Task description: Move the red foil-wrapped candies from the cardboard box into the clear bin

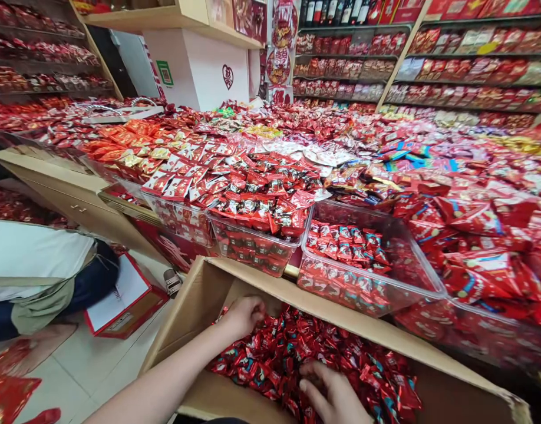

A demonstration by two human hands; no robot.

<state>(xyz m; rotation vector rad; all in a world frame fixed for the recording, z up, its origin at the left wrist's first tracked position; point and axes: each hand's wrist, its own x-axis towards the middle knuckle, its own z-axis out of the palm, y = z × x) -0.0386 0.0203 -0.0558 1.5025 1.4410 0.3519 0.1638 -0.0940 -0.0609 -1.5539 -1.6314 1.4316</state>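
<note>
A large open cardboard box (434, 347) holds a heap of small red wrapped candies (288, 353) with blue-green marks. Inside it, over the candies near the far left corner, my left hand (244, 318) has its fingers curled together; what they hold, if anything, is hidden. My right hand (330, 388) is at the near middle of the heap, thumb and fingers apart, touching the candies. Just beyond the box stands a clear plastic bin (407, 282) partly filled with matching red candies. Left of it, another clear bin (257, 256) is heaped with red and dark packets.
Heaps of colourful candy packets (297, 147) cover the display behind the bins. A person in a white top (32, 250) bends at the left beside a red-edged carton (124, 300) on the tiled floor (80, 365). Stocked shelves (350, 56) line the back.
</note>
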